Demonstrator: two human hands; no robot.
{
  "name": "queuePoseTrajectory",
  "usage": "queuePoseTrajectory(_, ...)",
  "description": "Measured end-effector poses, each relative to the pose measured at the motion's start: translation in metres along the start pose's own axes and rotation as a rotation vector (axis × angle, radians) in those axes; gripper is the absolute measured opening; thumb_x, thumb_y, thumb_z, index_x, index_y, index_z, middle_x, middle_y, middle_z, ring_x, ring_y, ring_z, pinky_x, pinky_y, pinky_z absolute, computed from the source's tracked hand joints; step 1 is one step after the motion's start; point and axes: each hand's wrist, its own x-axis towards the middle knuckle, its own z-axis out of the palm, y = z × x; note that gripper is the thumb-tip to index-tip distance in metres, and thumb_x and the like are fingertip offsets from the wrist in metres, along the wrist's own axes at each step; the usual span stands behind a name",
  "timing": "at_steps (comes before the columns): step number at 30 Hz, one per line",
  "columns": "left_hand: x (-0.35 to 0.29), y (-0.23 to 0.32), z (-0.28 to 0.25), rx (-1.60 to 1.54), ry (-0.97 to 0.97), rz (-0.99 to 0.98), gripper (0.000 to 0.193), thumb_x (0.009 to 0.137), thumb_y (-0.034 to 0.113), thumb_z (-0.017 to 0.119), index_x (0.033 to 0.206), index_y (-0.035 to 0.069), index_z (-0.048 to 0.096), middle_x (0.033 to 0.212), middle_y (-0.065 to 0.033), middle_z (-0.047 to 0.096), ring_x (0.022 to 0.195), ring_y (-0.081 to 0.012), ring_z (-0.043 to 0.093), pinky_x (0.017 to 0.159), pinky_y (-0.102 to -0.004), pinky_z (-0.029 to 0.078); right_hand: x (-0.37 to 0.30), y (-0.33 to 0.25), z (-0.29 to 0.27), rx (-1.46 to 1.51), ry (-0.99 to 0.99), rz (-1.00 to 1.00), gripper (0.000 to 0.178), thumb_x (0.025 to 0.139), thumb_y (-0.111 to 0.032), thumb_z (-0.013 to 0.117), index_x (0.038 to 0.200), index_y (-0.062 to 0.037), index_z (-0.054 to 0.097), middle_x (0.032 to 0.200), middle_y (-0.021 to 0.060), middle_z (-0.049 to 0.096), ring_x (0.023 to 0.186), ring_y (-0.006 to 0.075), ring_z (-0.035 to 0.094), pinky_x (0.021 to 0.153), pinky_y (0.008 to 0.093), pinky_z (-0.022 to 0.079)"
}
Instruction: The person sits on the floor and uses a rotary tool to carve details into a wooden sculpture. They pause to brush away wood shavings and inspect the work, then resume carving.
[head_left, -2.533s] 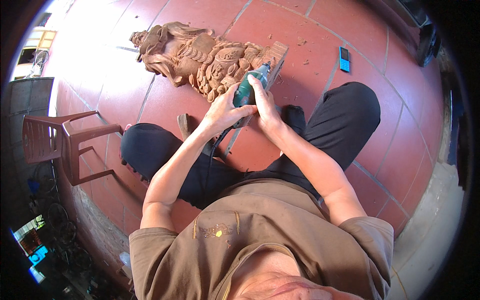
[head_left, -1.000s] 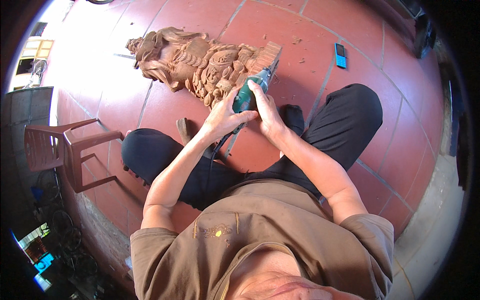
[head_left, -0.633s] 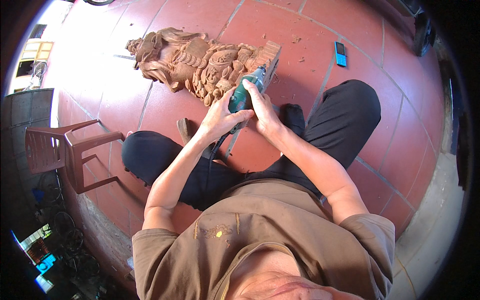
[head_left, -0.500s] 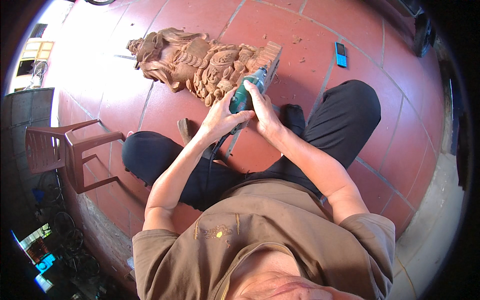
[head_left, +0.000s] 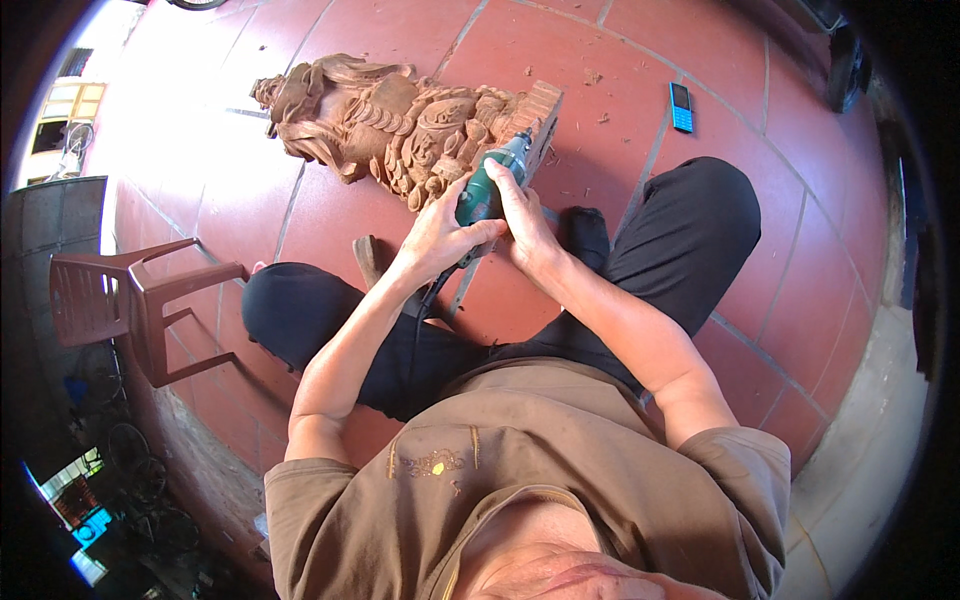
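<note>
A brown carved wooden statue point(head_left: 410, 125) lies on its side on the tiled floor, its head end to the left and its squared base to the right. Between both my hands is a green rotary tool point(head_left: 482, 196) with a grey nose, tilted up toward the base of the statue. My left hand point(head_left: 440, 235) wraps the tool's left side, while my right hand point(head_left: 525, 220) grips it from the right with the thumb along the top. Whether the tip touches the wood I cannot tell. A dark cord runs down from the tool over my lap.
Right of the statue lies a small blue and black mobile phone point(head_left: 682, 108). A brown plastic chair point(head_left: 145, 300) stands at the left. Wood chips point(head_left: 592, 78) are scattered on the red floor tiles point(head_left: 800, 290). A piece of wood point(head_left: 368, 262) rests by my left knee.
Hardly anything differs. The statue, the tool and my hands appear shifted very slightly to the left, and both hands keep their grip.
</note>
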Motion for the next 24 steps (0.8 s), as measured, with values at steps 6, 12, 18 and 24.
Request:
queuePoseTrajectory(6,0.000,0.009,-0.001,-0.028,-0.051,-0.064,0.081,0.074,0.031,0.077,0.139,0.004,0.038,0.091,-0.0096,0.063,0.061,-0.0102,0.058,0.048,-0.0237,0.048,-0.004,-0.001,-0.004,0.040,-0.015,-0.004,0.041,0.083,-0.038,0.069,0.104,-0.0048,0.058,0.093,0.0049,0.059,0.078,0.0138,0.060,0.067,0.0293,0.052)
queuePoseTrajectory(12,0.000,0.016,0.001,-0.041,-0.060,-0.088,0.080,0.074,0.031,0.077,0.140,0.005,0.038,0.090,-0.0089,0.063,0.060,-0.0101,0.058,0.048,-0.0235,0.047,-0.002,0.000,-0.006,0.040,-0.015,-0.014,0.044,0.082,-0.039,0.068,0.107,-0.0042,0.056,0.093,0.0045,0.059,0.077,0.0141,0.060,0.066,0.0287,0.053)
queuePoseTrajectory(18,0.000,0.018,-0.001,-0.066,-0.075,-0.102,0.080,0.075,0.031,0.077,0.140,0.005,0.038,0.088,-0.0083,0.063,0.060,-0.0100,0.058,0.048,-0.0235,0.047,0.003,0.003,-0.008,0.039,-0.008,-0.006,0.045,0.083,-0.037,0.068,0.110,-0.0039,0.054,0.097,0.0056,0.058,0.083,0.0148,0.059,0.070,0.0302,0.052)
queuePoseTrajectory(24,-0.001,0.019,-0.001,-0.064,-0.077,-0.101,0.079,0.075,0.031,0.076,0.139,0.005,0.038,0.088,-0.0080,0.063,0.061,-0.0099,0.058,0.048,-0.0235,0.047,-0.001,0.002,-0.006,0.014,0.000,-0.034,0.050,0.082,-0.045,0.068,0.106,-0.0023,0.057,0.092,0.0053,0.062,0.080,0.0142,0.062,0.071,0.0287,0.052)
